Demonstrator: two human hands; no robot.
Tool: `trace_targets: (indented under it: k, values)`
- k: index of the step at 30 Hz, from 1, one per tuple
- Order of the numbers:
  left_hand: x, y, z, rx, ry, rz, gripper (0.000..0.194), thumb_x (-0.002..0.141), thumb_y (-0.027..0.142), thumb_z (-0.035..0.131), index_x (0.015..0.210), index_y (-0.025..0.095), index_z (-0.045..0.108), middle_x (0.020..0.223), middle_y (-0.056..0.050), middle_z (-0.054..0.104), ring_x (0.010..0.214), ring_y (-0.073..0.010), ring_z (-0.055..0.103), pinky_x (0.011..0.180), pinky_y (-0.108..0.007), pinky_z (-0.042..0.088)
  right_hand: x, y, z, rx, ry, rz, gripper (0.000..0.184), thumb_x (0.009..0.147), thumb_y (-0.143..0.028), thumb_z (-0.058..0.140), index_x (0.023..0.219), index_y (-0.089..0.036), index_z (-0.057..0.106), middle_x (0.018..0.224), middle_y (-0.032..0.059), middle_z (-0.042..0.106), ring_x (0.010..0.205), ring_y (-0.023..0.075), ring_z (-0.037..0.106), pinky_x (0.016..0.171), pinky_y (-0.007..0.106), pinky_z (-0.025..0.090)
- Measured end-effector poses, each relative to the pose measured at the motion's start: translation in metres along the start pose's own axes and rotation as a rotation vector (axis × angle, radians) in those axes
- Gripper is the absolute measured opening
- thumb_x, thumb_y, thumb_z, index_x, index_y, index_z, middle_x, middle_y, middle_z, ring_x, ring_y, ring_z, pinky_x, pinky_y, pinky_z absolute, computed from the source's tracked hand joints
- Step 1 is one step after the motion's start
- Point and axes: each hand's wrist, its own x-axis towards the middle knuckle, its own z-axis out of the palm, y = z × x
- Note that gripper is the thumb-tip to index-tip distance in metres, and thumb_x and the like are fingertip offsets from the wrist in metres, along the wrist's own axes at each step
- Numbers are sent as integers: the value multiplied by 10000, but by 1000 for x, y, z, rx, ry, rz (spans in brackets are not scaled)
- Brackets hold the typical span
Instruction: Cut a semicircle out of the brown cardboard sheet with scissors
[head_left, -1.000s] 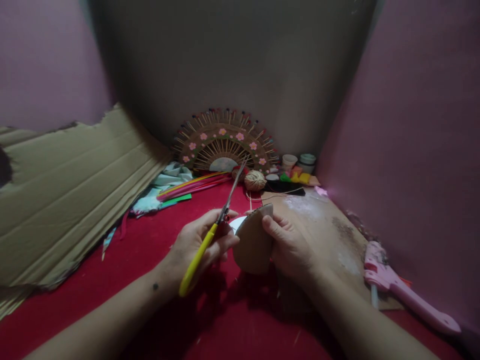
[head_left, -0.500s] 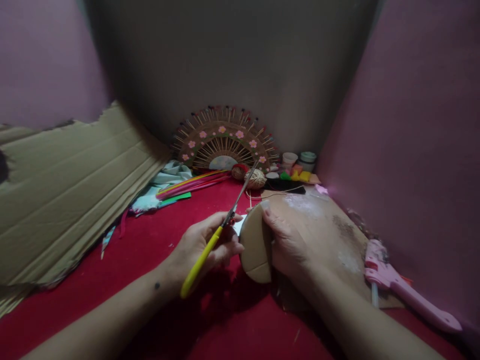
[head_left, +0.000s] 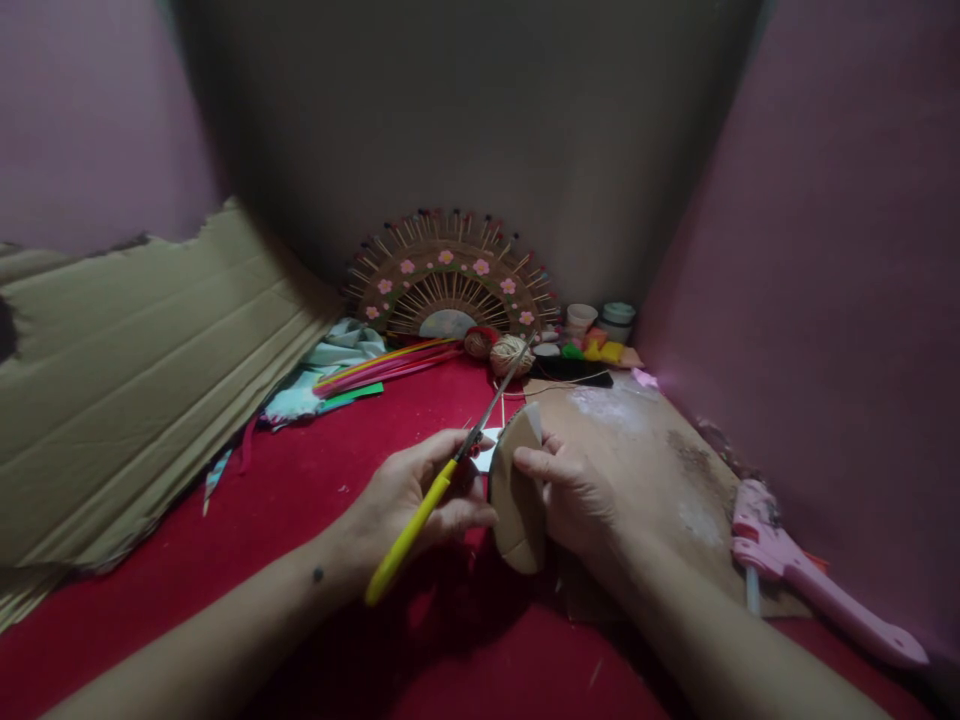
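Note:
My left hand (head_left: 401, 485) is closed around a pair of scissors (head_left: 411, 540) with a yellow handle and a long, thin metal blade pointing up and away to the right. The left fingertips reach to the near side of a round cardboard piece (head_left: 517, 515). That piece stands tilted, nearly edge-on, in my right hand (head_left: 581, 490), with the thumb pressed on its plain face and the other fingers hidden behind. Between the hands, a small white piece (head_left: 487, 450) shows beyond the scissors, partly covered.
A stick fan with pink flowers (head_left: 442, 257) stands against the back wall, behind yarn balls (head_left: 511, 355). Cardboard sheets (head_left: 135, 390) lean at left near colored strips (head_left: 397, 365). At right, a pink glue gun (head_left: 840, 595) lies beside a stained board (head_left: 637, 450) on the red surface (head_left: 300, 490).
The cardboard piece has turned more edge-on and shifted slightly right. My right thumb has slid down from its top edge onto its face. My left hand and the scissors have moved slightly right.

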Motion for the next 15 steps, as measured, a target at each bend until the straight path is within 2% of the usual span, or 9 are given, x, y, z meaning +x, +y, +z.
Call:
trace_targets:
  k: [8, 15]
  values:
    - [0, -3, -2, 22, -17, 11, 487, 704, 322, 743, 1122, 184, 535, 723, 34, 553, 595, -102, 500, 528, -238, 400, -1, 0, -3, 57, -46, 44, 266, 574, -226, 788, 816, -183, 686, 671, 0, 715, 573, 156, 631, 595, 290, 492]
    - [1, -3, -1, 62, 32, 0, 486, 708, 298, 723, 1150, 195, 548, 672, 54, 529, 550, -84, 472, 500, -223, 383, -2, -5, 0, 151, 15, 83, 239, 533, -206, 813, 710, -179, 654, 610, -18, 684, 541, 125, 601, 529, 235, 469]
